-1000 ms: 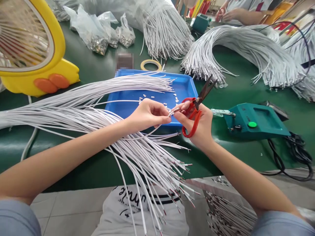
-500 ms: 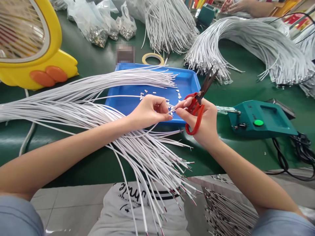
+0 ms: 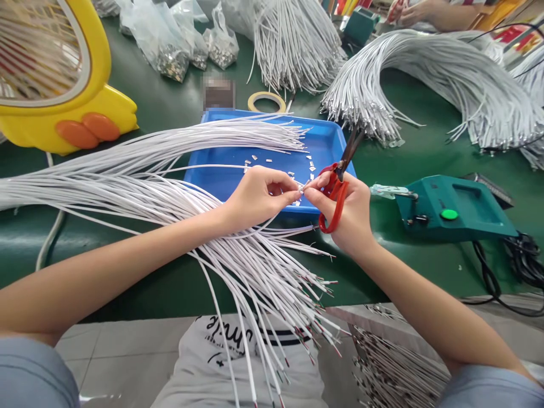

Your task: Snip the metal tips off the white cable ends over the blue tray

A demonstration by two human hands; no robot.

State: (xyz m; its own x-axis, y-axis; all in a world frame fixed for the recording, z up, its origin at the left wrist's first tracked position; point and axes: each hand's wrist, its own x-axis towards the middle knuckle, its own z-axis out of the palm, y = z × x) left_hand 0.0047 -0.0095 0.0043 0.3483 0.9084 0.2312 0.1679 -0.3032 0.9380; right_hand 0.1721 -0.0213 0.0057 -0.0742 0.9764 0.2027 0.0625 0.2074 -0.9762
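Right grip (image 3: 353, 218), scissors (image 3: 339, 172) within (red-handled)

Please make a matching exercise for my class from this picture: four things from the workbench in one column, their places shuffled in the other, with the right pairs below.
Things
1. Red-handled scissors with dark blades
2. Flat yellow tape ring
3. Dark green box-shaped device with a bright green button
4. Clear plastic bags of small shiny pieces

Places
A. On the table, right of the right hand
B. Upper left, beside the yellow plastic fan
C. In the right hand
D. At the far edge of the blue plastic tray

Pairs: 1-C, 2-D, 3-A, 4-B
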